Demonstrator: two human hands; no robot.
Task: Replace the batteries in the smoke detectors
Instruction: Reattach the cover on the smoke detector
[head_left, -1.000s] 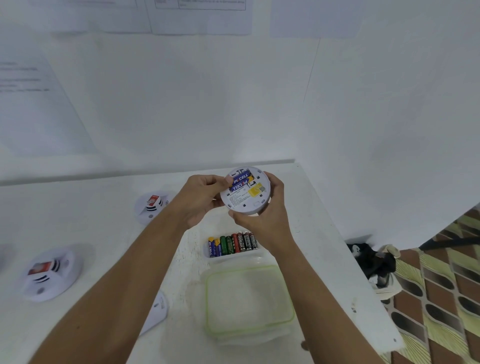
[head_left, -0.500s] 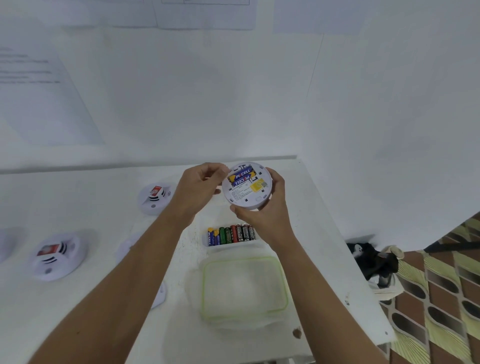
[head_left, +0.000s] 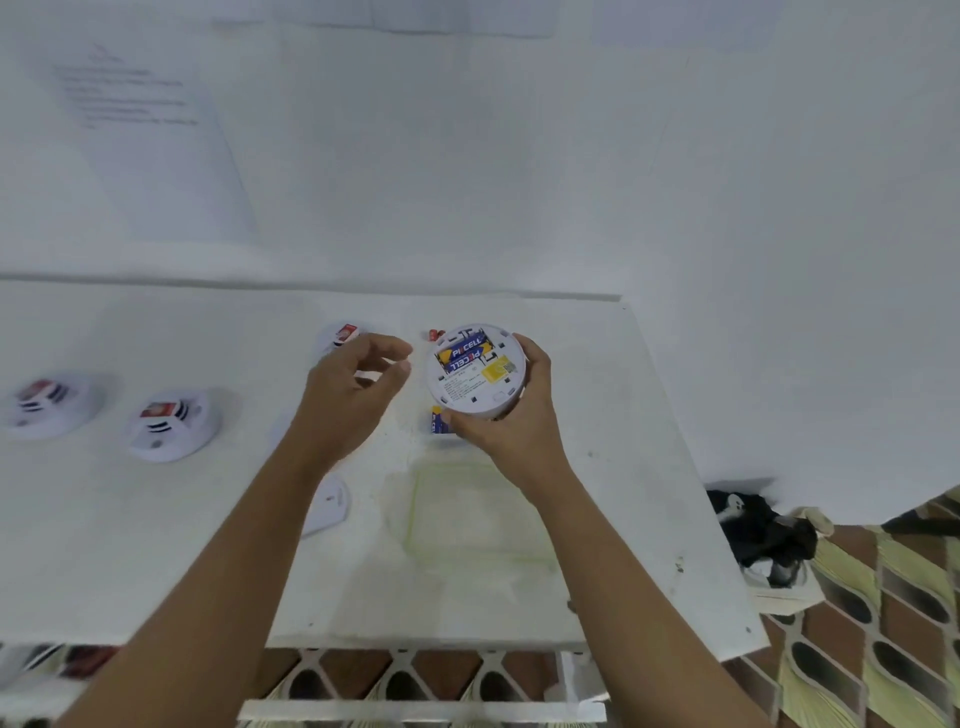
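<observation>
My right hand (head_left: 514, 423) grips a round white smoke detector (head_left: 475, 375) from the right and below, its back turned up towards me. Two blue and yellow batteries (head_left: 464, 353) sit side by side in its open compartment. My left hand (head_left: 353, 392) hovers just left of the detector, fingers loosely curled, holding nothing and apart from it. A blue battery (head_left: 439, 420) in the box below shows under the detector; the rest of the row is hidden. A small red battery (head_left: 435, 334) lies on the table behind the detector.
Three more white detectors (head_left: 171, 425) (head_left: 44, 402) (head_left: 340, 335) lie face up on the white table (head_left: 156, 545) to the left. A white cover plate (head_left: 327, 504) lies under my left forearm. A clear green-rimmed lid (head_left: 467, 514) lies near the front. The table's right edge drops to tiled floor.
My left hand has let go of the detector and moved off to the left. The right hand alone now holds it. The view has tilted down.
</observation>
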